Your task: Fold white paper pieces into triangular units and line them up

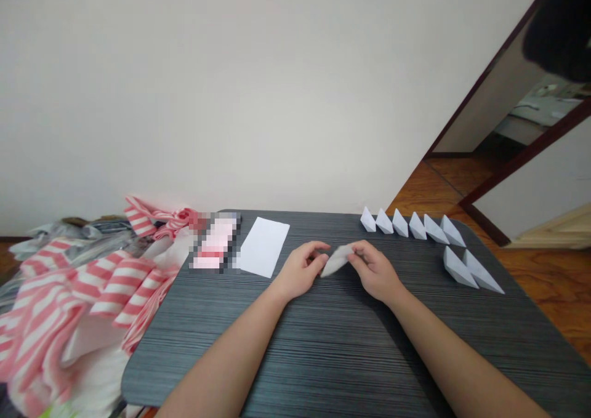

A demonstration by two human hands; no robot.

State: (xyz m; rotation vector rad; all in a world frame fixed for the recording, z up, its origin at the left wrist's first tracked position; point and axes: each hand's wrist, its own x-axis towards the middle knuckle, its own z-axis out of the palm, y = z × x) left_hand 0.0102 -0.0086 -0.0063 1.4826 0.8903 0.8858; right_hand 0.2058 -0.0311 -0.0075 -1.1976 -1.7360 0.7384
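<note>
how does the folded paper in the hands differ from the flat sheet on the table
The folded paper is creased into a narrow pointed shape, while the flat sheet is an unfolded rectangle. The folded paper is held between the left hand and right hand, while the flat sheet lies on the dark table. Both look like white paper.

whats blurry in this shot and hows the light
In the head view, a pixelated patch hides the item beside the white paper sheet; the striped fabric looks smeared; a dark blur fills the top right corner; the light is soft.
</note>
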